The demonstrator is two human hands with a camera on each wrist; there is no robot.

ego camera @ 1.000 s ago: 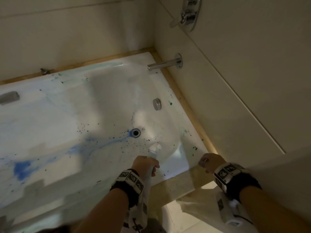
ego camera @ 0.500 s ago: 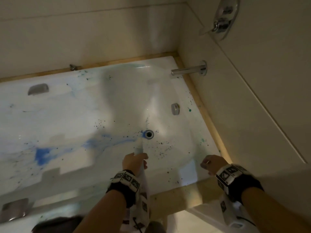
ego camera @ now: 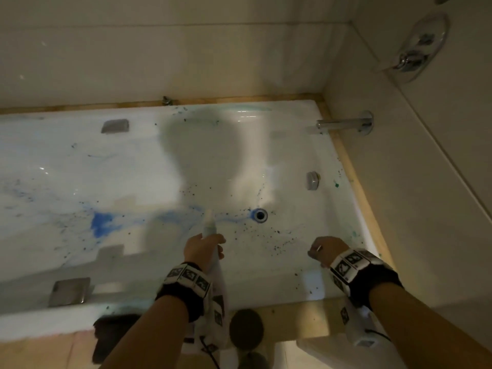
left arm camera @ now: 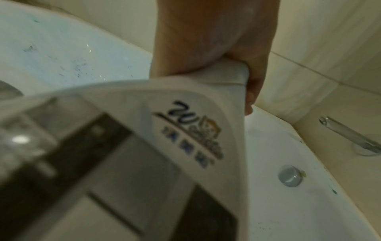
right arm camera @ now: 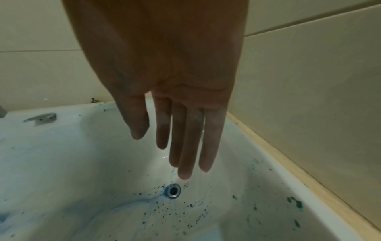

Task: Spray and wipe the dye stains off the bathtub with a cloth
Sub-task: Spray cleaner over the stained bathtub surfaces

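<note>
Two hands hovered over the white bathtub (ego camera: 266, 283): left hand (ego camera: 202, 249) curled round a spray bottle (ego camera: 209, 227) (nozzle toward the blue dye stains (ego camera: 102, 223)), right hand (right arm camera: 164, 81) held nothing, fingers straight above the drain (right arm camera: 173, 190). Cloth not visible.

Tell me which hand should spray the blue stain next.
Left. The left hand already grips the bottle, nozzle aimed into the tub near the blue stain. The right hand hangs empty, fingers straight.
</note>
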